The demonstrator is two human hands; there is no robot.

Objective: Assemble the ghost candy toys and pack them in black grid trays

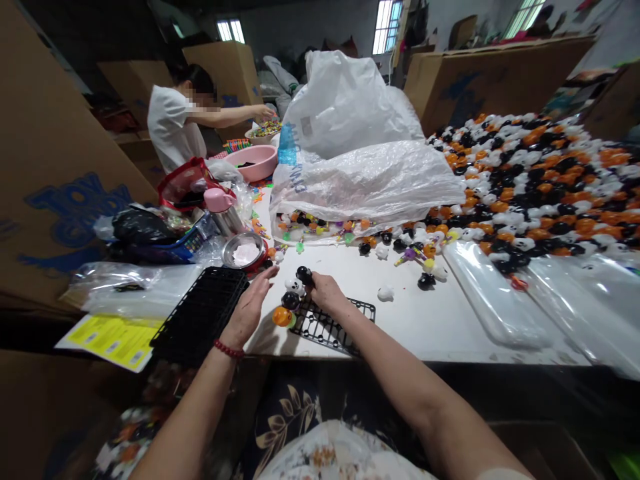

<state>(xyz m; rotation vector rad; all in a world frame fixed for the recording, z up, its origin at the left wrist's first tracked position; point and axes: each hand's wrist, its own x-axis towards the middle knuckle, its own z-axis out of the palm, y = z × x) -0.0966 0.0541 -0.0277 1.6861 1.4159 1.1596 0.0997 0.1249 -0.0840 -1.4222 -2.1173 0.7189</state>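
My right hand (326, 293) is closed on a small black plastic toy head (303, 274) at the far left corner of a black grid tray (367, 308). Along the tray's left edge sit a white skull-like toy head (295, 287), another black toy head (290, 300) and an orange pumpkin-like one (283, 317). My left hand (251, 303) holds nothing; its fingers are stretched out, just left of these toys. A stack of black grid trays (200, 313) lies beside my left wrist. My right fingertips are partly hidden behind the hand.
A big heap of orange, black and white toy heads (540, 180) covers the right side. A white plastic sack (360, 173) with toys at its mouth stands behind the tray. Clear bags (493, 300) lie right; a metal bowl (245, 251) and pink-lidded flask (220, 208) stand left. A co-worker (175, 123) reaches across.
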